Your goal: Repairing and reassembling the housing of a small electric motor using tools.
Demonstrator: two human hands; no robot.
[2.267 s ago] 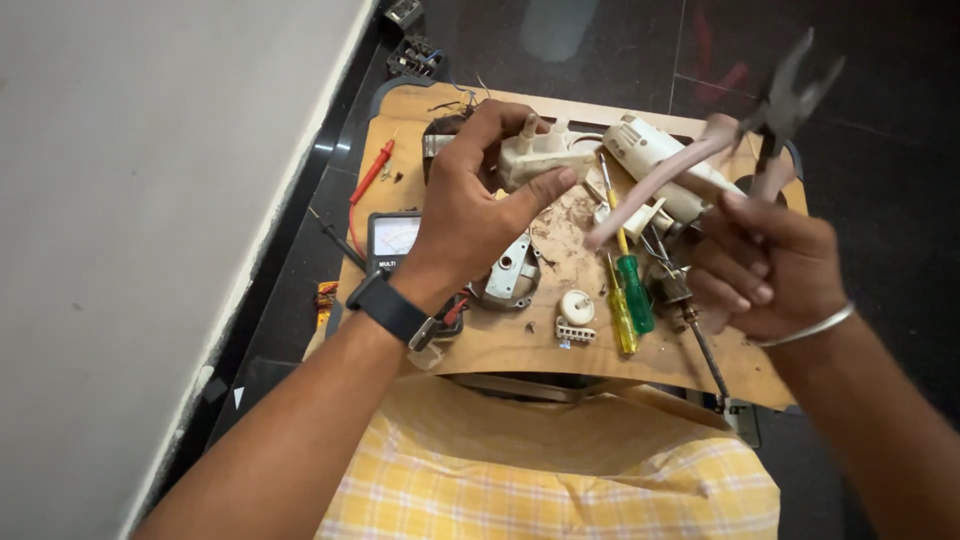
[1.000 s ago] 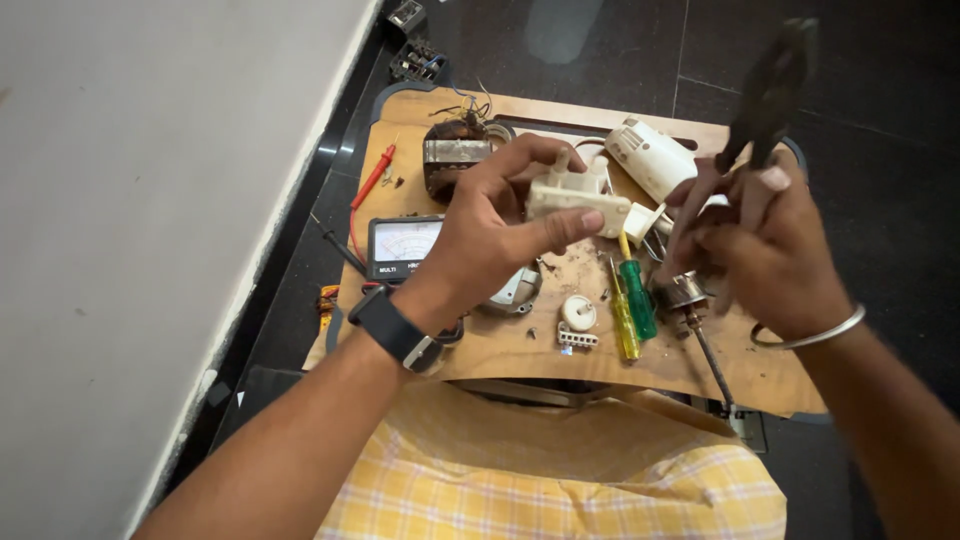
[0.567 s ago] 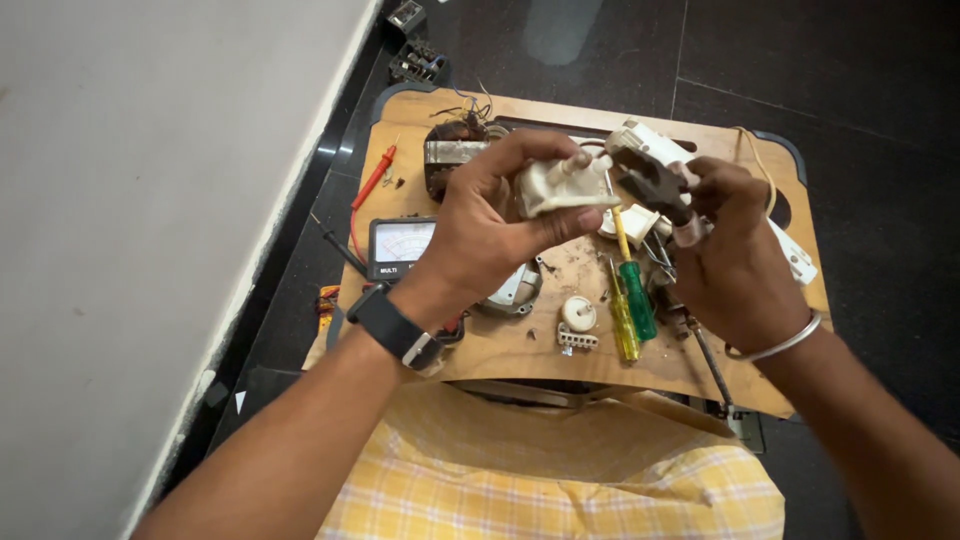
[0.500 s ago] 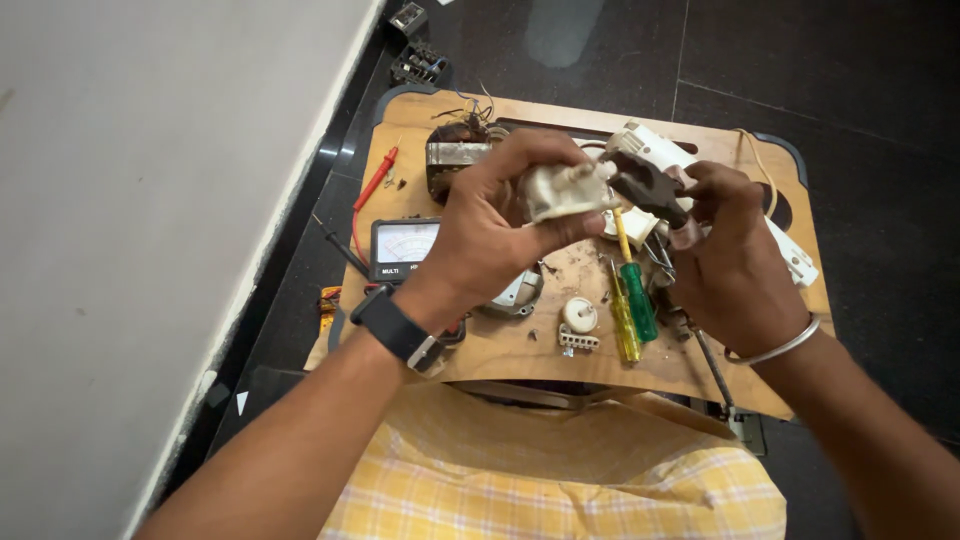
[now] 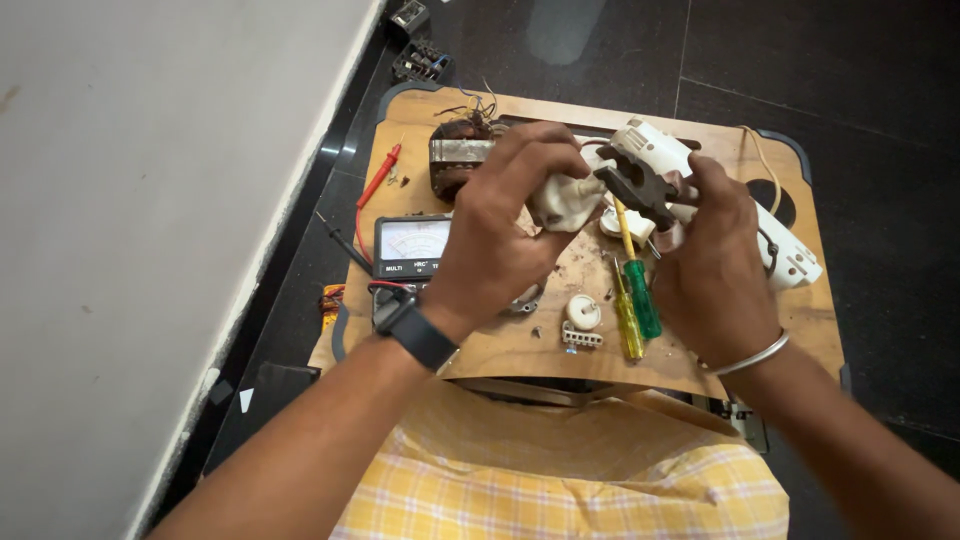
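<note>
Above the wooden surface (image 5: pixel 520 345), my left hand (image 5: pixel 500 245) fingers clasp a white plastic part (image 5: pixel 562 203); at three o'clock my right hand (image 5: pixel 715 265) fingers grip dark pliers (image 5: pixel 637 187) against it, screwdrivers (image 5: pixel 632 295) beneath.

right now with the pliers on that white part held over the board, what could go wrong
1. The left hand holds the small white part in the air while the right hand sets the pliers on it; a slip could pinch the fingers close by.
2. If the part drops, it could land among the screwdrivers and the small white gear below and scatter them off the wooden board.
</note>
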